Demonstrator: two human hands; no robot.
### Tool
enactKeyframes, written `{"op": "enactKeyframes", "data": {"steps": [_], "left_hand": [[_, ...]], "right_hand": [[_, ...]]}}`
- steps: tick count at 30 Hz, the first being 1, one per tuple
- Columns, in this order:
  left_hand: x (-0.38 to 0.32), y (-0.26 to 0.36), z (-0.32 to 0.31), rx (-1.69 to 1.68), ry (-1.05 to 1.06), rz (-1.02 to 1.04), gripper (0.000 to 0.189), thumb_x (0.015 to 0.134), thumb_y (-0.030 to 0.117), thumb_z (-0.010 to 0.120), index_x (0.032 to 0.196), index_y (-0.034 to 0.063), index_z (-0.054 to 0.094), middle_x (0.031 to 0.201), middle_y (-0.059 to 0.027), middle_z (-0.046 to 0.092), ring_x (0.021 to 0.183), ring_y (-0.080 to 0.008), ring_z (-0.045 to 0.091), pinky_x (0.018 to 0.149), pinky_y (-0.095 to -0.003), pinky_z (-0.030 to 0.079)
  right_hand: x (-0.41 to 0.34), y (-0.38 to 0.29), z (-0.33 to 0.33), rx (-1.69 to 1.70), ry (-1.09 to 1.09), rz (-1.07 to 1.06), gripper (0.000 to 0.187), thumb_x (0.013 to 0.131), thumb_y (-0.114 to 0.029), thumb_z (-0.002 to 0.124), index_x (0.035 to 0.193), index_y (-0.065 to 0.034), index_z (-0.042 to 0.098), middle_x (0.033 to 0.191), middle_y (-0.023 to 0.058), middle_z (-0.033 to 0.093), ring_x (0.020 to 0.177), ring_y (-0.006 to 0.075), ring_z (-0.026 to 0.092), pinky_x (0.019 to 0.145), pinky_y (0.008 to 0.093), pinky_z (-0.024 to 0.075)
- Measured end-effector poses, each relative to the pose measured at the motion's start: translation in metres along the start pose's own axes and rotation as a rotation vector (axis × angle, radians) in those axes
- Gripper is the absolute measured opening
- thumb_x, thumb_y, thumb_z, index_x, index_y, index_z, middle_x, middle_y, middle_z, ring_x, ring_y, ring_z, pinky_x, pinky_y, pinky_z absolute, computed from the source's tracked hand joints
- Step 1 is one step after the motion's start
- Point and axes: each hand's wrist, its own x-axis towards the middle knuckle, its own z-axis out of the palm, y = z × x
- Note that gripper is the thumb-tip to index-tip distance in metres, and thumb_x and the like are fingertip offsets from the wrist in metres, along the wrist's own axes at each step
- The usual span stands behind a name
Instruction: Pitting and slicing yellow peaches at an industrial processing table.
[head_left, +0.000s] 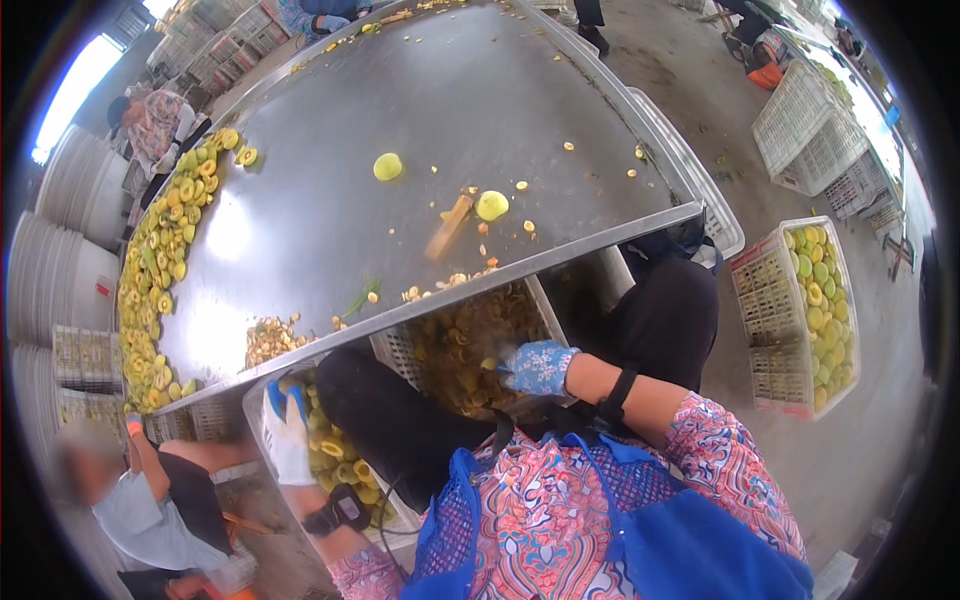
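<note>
My left hand (287, 431), in a white glove with blue fingertips, lies over the rim of a white plastic crate (390, 517) of halved green-yellow fruit (334, 450); whether it holds anything is not clear. My right hand (538, 367), in a blue flowered glove, is low over another crate (551, 311) between my knees, which holds brownish pits and scraps (472, 337). A small yellowish piece (489, 364) shows at its fingertips; its grip is unclear. On the metal table (315, 172) are a wooden block (449, 229), two green fruits (492, 205) (388, 166) and scattered pits (274, 337).
Halved fruit (169, 232) is heaped along the table's left edge. A raised metal lip (600, 232) runs before my knees. A crate of fruit (821, 315) stands on the floor at right. A person (157, 510) sits at lower left, another (161, 127) beyond the table's far left.
</note>
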Motion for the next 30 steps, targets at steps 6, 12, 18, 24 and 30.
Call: {"op": "enactKeyframes", "data": {"steps": [6, 12, 18, 24, 30], "left_hand": [[0.036, 0.162, 0.076, 0.005, -0.029, 0.648, 0.042, 0.088, 0.015, 0.063, 0.126, -0.0018, 0.055, 0.122, -0.0194, 0.059, 0.116, -0.029, 0.055, 0.098, -0.0376, 0.044], [0.071, 0.303, 0.202, 0.356, -0.53, 1.036, 0.045, 0.089, 0.029, 0.056, 0.127, 0.0045, 0.051, 0.125, -0.0237, 0.055, 0.109, -0.0376, 0.058, 0.094, -0.0426, 0.047], [0.07, 0.33, 0.212, 0.338, -0.667, 0.888, 0.036, 0.088, 0.022, 0.051, 0.12, 0.0043, 0.052, 0.117, -0.0255, 0.053, 0.101, -0.0396, 0.06, 0.088, -0.0452, 0.049], [0.081, 0.27, 0.174, -0.333, -0.411, 0.604, 0.027, 0.086, 0.014, 0.052, 0.11, 0.005, 0.064, 0.099, -0.0164, 0.067, 0.089, -0.0275, 0.066, 0.08, -0.0374, 0.052], [0.06, 0.15, 0.013, -0.341, -0.571, 0.165, 0.036, 0.089, 0.008, 0.048, 0.123, 0.0038, 0.059, 0.1, -0.0061, 0.065, 0.08, -0.0101, 0.059, 0.069, -0.0256, 0.052]], "right_hand": [[0.001, -0.011, -0.018, 0.143, -0.076, 0.025, 0.039, 0.091, -0.034, 0.048, 0.113, -0.0044, 0.06, 0.117, 0.0229, 0.061, 0.105, 0.0381, 0.061, 0.087, 0.0471, 0.0491], [0.009, 0.014, 0.019, -0.148, -0.022, -0.362, 0.037, 0.09, -0.035, 0.05, 0.112, -0.0073, 0.061, 0.113, 0.0217, 0.06, 0.098, 0.0395, 0.062, 0.085, 0.0474, 0.0485], [0.005, 0.025, 0.018, 0.086, -0.035, -0.185, 0.04, 0.092, -0.035, 0.048, 0.112, -0.0027, 0.061, 0.11, 0.0252, 0.061, 0.098, 0.0424, 0.061, 0.086, 0.0482, 0.0469], [0.012, 0.007, 0.007, 0.036, -0.141, -0.168, 0.043, 0.09, -0.037, 0.051, 0.115, -0.0028, 0.059, 0.111, 0.0252, 0.062, 0.103, 0.0427, 0.059, 0.088, 0.0475, 0.0465], [0.001, 0.009, -0.007, 0.199, -0.114, 0.13, 0.046, 0.09, -0.037, 0.051, 0.117, -0.0003, 0.056, 0.108, 0.026, 0.064, 0.101, 0.0427, 0.061, 0.088, 0.0476, 0.047]]}}
